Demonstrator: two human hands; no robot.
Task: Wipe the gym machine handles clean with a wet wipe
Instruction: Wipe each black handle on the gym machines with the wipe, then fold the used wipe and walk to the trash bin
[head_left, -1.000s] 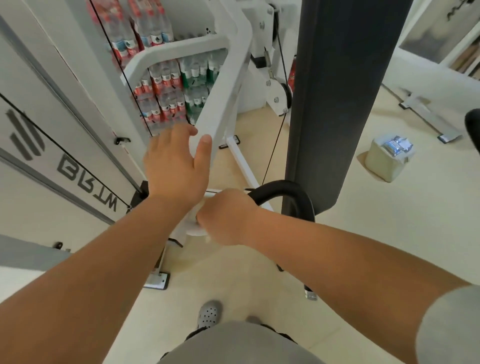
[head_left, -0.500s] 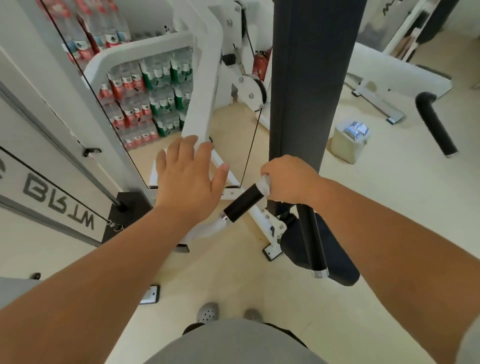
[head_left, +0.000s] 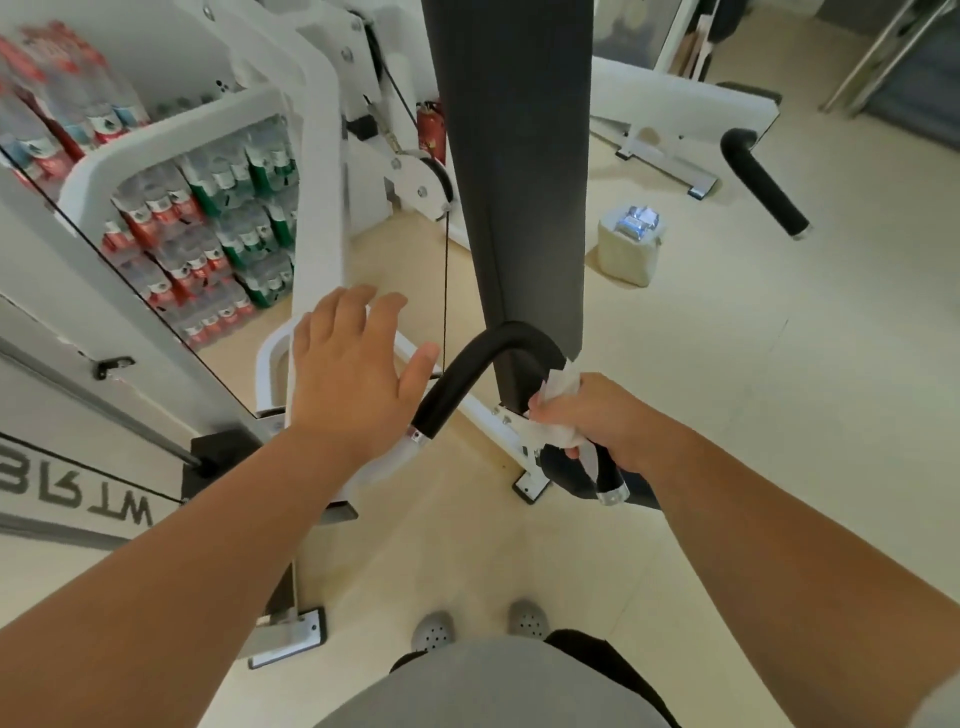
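A curved black foam handle (head_left: 470, 369) arches in front of the machine's tall dark back pad (head_left: 511, 171). My right hand (head_left: 597, 421) grips the handle's right leg with a crumpled white wet wipe (head_left: 558, 387) wrapped around it; the chrome end cap (head_left: 613, 496) shows just below my fist. My left hand (head_left: 353, 374) has its fingers spread flat against the white frame bar (head_left: 317, 208), its thumb close to the handle's left leg. A second black handle (head_left: 763, 182) sticks out at the far right.
Packs of bottled water (head_left: 208, 244) are stacked behind the white frame at left. A cable (head_left: 445, 280) drops from a pulley (head_left: 423, 184). A small cream bin (head_left: 628, 249) stands on the floor at right. My grey shoes (head_left: 480, 626) are below.
My right hand with the wipe slid from the handle's left end, over the bend, down onto its right leg. My left hand stayed flat on the white frame.
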